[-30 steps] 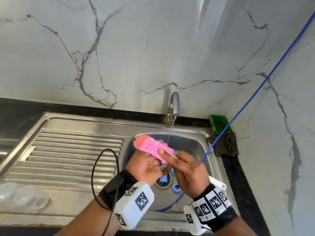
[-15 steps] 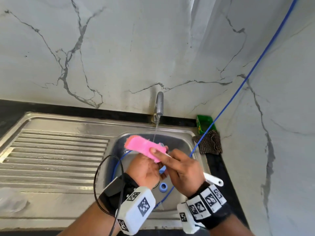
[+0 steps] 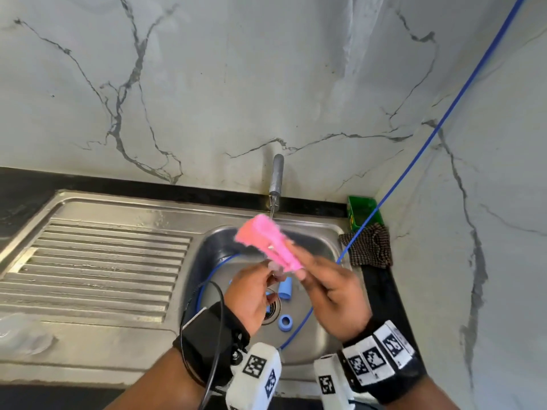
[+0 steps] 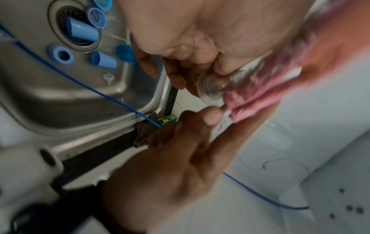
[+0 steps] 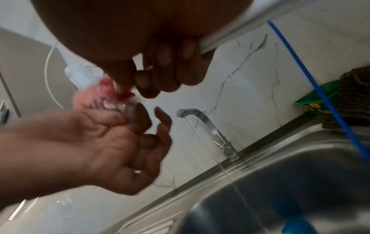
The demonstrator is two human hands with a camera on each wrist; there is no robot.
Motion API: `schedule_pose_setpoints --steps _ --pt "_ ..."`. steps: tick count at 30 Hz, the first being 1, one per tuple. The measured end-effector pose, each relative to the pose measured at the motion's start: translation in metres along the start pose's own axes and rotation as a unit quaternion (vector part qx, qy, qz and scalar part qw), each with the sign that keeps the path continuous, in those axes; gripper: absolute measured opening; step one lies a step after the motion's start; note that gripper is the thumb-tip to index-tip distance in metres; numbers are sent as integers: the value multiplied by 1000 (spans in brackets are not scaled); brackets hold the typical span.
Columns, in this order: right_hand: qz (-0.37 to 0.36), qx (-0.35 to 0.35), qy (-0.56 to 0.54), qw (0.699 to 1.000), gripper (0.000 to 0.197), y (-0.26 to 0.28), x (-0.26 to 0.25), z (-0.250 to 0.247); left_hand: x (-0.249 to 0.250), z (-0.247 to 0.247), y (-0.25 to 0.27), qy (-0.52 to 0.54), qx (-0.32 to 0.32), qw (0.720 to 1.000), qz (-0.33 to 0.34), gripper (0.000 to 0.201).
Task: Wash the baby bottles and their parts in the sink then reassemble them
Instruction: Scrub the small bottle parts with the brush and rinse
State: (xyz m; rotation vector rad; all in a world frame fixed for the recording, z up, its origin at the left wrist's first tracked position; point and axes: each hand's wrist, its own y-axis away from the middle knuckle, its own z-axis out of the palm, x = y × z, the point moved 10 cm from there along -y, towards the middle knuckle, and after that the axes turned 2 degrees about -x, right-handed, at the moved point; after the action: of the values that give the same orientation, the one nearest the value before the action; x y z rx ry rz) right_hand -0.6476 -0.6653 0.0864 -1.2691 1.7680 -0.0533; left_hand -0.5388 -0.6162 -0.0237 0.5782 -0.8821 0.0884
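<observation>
Right hand (image 3: 334,287) pinches pink brush (image 3: 268,242), long axis pointing up-left toward tap (image 3: 276,179). Left hand (image 3: 251,294) fingers curl around clear nipple (image 4: 212,88) at the brush's base.

Wearing black wrist straps (image 3: 207,338), white camera housings (image 3: 257,377) bearing black-and-white square markers, a marker band (image 3: 376,355) on the right; trailing a thin black cable (image 3: 217,329), possibly screw-fastened.

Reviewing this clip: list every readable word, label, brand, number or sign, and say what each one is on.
No text can be read in any view.
Green box in the corner by the steel sink: a yellow printed patch, too blurred to read.
White wrist-camera housings: black-and-white square marker patterns only, no letters or numbers.
</observation>
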Motion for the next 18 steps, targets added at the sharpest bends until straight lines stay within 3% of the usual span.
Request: schedule_pose_setpoints --steps 7,11,14,18 --pt "36 -49 18 998 44 18 50 5 12 -6 1 11 -44 999 4 11" --pt "42 -11 -29 999 43 -5 35 1 8 1 -2 -39 -56 998 -4 18" --pt "-1 -38 -14 999 44 -11 14 24 13 4 -5 -4 -55 998 3 17" --pt "35 -54 -17 998 46 16 44 23 6 -4 -3 48 -64 995 -54 16"
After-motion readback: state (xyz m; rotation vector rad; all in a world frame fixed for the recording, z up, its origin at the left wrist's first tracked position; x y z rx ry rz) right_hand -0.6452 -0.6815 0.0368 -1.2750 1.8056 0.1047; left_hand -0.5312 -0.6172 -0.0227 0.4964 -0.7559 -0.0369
